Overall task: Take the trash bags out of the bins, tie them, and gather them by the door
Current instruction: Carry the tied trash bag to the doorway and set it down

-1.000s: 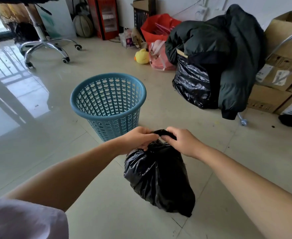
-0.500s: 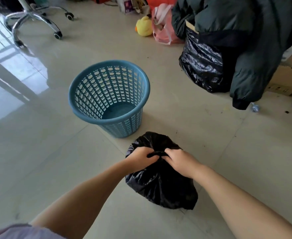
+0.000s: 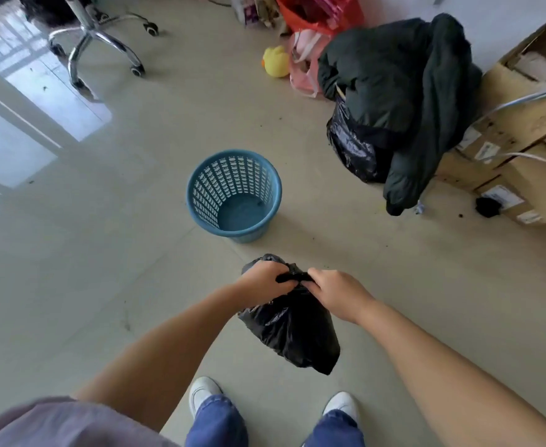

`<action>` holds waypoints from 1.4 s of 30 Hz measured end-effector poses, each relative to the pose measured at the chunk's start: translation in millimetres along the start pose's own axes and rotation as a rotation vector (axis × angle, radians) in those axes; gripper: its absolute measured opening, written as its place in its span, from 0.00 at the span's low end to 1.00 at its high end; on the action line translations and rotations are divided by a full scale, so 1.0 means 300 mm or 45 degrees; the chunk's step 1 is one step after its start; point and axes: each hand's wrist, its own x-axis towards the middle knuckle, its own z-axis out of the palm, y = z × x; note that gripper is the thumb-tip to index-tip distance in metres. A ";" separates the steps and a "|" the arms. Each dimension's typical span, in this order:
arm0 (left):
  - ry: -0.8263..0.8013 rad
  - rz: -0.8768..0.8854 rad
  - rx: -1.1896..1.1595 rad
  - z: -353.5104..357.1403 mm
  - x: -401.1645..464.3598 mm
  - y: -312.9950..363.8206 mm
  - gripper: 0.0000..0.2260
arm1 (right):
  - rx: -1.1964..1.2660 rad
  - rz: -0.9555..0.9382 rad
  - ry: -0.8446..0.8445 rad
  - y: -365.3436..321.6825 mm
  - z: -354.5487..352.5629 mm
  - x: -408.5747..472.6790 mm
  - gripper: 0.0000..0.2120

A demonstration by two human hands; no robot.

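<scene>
A small black trash bag [image 3: 292,330] hangs in the air above the floor in front of my feet. My left hand [image 3: 263,280] and my right hand [image 3: 336,293] both grip its gathered top, a twisted strip of black plastic stretched between them. The blue perforated plastic bin [image 3: 197,191] stands upright on the tiled floor just beyond the bag, with no liner and nothing inside.
A dark green jacket [image 3: 404,91] lies draped over another black bag [image 3: 349,143] at the right. Cardboard boxes [image 3: 516,150] stand behind it. A yellow duck toy [image 3: 275,61], pink and red bags and an office chair base [image 3: 97,43] are farther back.
The view has risen and tilted downward, so my shoes and legs now show. The bag has lifted off the floor and hangs from both hands, farther from the bin.
</scene>
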 end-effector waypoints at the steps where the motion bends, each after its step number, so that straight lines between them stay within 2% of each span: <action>1: 0.005 -0.004 0.014 -0.054 -0.058 0.054 0.12 | -0.004 -0.018 0.001 -0.042 -0.057 -0.044 0.13; 7: 0.073 -0.011 -0.001 -0.260 -0.374 0.329 0.10 | -0.020 -0.044 0.048 -0.244 -0.361 -0.303 0.13; 11: 0.130 0.058 0.095 -0.314 -0.517 0.469 0.10 | -0.050 -0.050 0.092 -0.310 -0.445 -0.469 0.14; 17: 0.000 0.224 0.414 -0.341 -0.626 0.584 0.10 | 0.014 0.040 0.221 -0.361 -0.492 -0.683 0.13; 23: -0.212 0.544 0.595 -0.325 -0.638 0.786 0.11 | 0.146 0.312 0.494 -0.348 -0.445 -0.955 0.12; 28: -0.442 0.857 0.856 -0.126 -0.649 1.004 0.08 | 0.249 0.619 0.693 -0.305 -0.319 -1.256 0.12; 33: -0.676 1.206 0.990 0.167 -0.755 1.262 0.10 | 0.334 0.996 0.847 -0.254 -0.139 -1.611 0.13; 37: -0.819 1.477 1.149 0.460 -0.909 1.515 0.11 | 0.384 1.261 1.043 -0.224 0.018 -1.954 0.13; 42: -0.952 1.746 1.236 0.848 -1.195 1.767 0.10 | 0.433 1.513 1.136 -0.199 0.223 -2.396 0.13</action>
